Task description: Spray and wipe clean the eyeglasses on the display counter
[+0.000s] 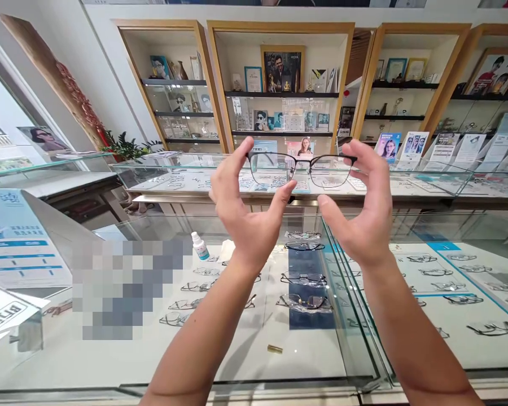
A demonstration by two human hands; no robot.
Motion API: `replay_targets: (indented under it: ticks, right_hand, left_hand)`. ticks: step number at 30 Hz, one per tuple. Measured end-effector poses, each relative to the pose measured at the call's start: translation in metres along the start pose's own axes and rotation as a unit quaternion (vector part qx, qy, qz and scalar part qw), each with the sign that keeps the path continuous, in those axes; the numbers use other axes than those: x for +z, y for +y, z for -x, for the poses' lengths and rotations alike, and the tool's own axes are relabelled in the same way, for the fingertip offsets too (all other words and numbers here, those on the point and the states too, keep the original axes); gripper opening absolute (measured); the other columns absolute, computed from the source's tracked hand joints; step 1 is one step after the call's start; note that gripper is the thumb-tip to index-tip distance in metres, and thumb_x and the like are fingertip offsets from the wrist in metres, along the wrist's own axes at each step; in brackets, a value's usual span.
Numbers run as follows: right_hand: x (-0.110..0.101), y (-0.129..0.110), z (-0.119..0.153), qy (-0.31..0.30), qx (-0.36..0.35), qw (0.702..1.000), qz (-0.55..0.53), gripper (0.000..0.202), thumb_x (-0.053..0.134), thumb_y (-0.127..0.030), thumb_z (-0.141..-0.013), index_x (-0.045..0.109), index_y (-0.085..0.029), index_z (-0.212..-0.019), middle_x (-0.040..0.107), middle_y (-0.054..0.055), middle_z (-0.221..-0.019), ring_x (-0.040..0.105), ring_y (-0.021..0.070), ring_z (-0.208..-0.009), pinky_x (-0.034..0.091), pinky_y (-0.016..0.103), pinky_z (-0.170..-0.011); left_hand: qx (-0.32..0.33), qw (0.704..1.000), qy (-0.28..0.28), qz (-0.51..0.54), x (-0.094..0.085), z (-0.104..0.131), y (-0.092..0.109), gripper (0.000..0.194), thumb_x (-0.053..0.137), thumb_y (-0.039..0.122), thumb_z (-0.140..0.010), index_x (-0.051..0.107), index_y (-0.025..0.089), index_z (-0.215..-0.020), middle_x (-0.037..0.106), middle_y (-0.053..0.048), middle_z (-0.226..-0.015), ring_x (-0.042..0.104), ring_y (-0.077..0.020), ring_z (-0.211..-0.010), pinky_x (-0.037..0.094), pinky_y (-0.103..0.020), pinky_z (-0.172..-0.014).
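A pair of dark-rimmed eyeglasses point(302, 160) is held up at eye level, its lenses facing me. My left hand point(254, 208) grips the frame's left end with the fingers, its thumb close to the lower inner edge of the left lens. At the right end, the fingers of my right hand point(362, 211) hold the other corner, with the thumb below the right lens. Under my hands, rows of glasses lie in a glass display case point(254, 361), some on a dark blue strip point(298, 321).
A small white bottle point(200, 246) stands left of my forearm. A gold-coloured piece point(275, 349) lies near the case's front. Further back are another glass counter point(186, 194) and wooden-framed shelves point(281, 28). A blue-and-white sign point(21, 242) stands at the left.
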State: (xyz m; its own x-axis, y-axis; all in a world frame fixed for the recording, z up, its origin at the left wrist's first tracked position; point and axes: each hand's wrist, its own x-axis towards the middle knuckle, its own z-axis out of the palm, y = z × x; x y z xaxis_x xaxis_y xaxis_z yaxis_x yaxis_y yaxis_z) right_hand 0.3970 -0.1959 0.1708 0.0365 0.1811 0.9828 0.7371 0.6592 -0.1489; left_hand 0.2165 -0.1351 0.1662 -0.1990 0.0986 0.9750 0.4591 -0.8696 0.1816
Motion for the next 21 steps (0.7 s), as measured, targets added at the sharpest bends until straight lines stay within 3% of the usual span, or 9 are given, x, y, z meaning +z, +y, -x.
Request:
replay_targets:
  ticks: [8, 16, 21]
  right_hand:
    - [0.014, 0.006, 0.007, 0.062, 0.026, 0.998, 0.018, 0.066, 0.073, -0.046, -0.102, 0.049, -0.033, -0.162, 0.066, 0.014, -0.155, 0.068, 0.0374, -0.137, 0.061, 0.065, -0.11]
    - [0.015, 0.005, 0.009, 0.068, 0.048, 0.996, 0.01, 0.06, 0.076, -0.048, -0.101, 0.056, -0.032, -0.156, 0.067, 0.013, -0.153, 0.07, 0.0362, -0.135, 0.063, 0.06, -0.108]
    - [0.013, 0.005, 0.008, 0.07, 0.045, 0.996, 0.016, 0.061, 0.076, -0.048, -0.101, 0.056, -0.033, -0.156, 0.067, 0.013, -0.153, 0.071, 0.0366, -0.133, 0.064, 0.06, -0.106]
  left_hand:
    - [-0.022, 1.0, 0.0, 0.0, 0.003, 0.004, 0.003, 0.069, 0.083, 0.05, -0.097, 0.056, 0.031, -0.157, 0.068, -0.01, -0.156, 0.063, -0.0329, -0.147, 0.045, -0.054, -0.127]
    - [-0.033, 0.999, -0.016, 0.029, 0.002, 0.002, -0.002, 0.074, 0.082, 0.056, -0.097, 0.052, 0.032, -0.16, 0.065, -0.011, -0.159, 0.06, -0.0351, -0.153, 0.045, -0.059, -0.13]
    - [-0.002, 0.998, -0.013, 0.067, 0.008, -0.001, -0.008, 0.073, 0.078, 0.061, -0.098, 0.048, 0.03, -0.157, 0.063, -0.013, -0.157, 0.059, -0.034, -0.155, 0.047, -0.058, -0.132]
